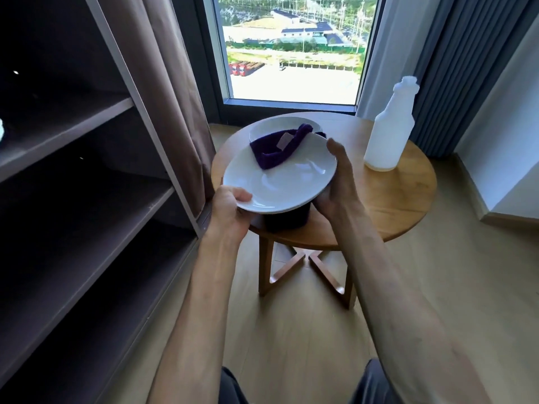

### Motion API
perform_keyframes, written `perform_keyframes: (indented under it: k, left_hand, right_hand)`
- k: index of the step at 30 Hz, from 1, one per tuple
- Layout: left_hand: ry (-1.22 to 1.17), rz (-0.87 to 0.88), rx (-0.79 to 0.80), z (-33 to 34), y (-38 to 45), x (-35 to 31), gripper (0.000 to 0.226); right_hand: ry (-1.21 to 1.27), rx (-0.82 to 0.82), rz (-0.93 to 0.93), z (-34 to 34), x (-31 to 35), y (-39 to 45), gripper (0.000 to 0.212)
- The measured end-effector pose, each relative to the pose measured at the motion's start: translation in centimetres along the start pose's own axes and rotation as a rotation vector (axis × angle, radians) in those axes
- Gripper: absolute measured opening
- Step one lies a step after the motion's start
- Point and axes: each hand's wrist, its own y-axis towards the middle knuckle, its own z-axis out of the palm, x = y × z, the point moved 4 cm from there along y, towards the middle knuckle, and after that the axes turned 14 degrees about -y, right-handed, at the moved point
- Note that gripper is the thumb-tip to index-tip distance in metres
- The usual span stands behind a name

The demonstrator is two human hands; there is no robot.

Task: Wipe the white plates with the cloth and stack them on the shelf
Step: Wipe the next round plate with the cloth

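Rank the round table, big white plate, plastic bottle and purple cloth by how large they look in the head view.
1. Round table
2. Big white plate
3. Plastic bottle and purple cloth: too alike to rank.

No readable text, brand, number or sign is being shown anywhere in the view. A small pale tag (284, 140) is being seen on the purple cloth (277, 150), but nothing can be read on it. The white plastic bottle (388, 132) is being shown without any legible label.

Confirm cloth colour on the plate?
Dark purple cloth, with a pale tag; head view.
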Motion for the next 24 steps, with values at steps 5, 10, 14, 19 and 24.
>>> perform_keyframes:
  k: [5,10,14,19,24]
  left_hand:
    - [0.576,0.443,0.029,0.8,0.1,-1.2,0.084]
    - [1.193,0.794,0.62,3.8,-2.7,0.5,0.062]
    - [1.65,0.843,0.533,4.1,-2.7,3.3,0.058]
    - [1.105,0.81,0.454,4.5,-2.2,2.3,0.015]
    - [0.579,0.461,0.373,4.3,-1.9,1.5,0.018]
  right_hand:
    - [-0.266,-0.221,0.012,-1.6,1.2,0.3,0.018]
    - [-0.375,-0.411,0.018,-1.3,3.1,-1.0,0.02]
    - [-0.477,-0.431,0.035,-0.8,4.2,-1.6,0.014]
    - [-0.515,-0.431,-0.126,-1.0,5.2,-0.8,0.037]
    - [-0.675,-0.316,-0.427,0.7,6.5,-0.4,0.02]
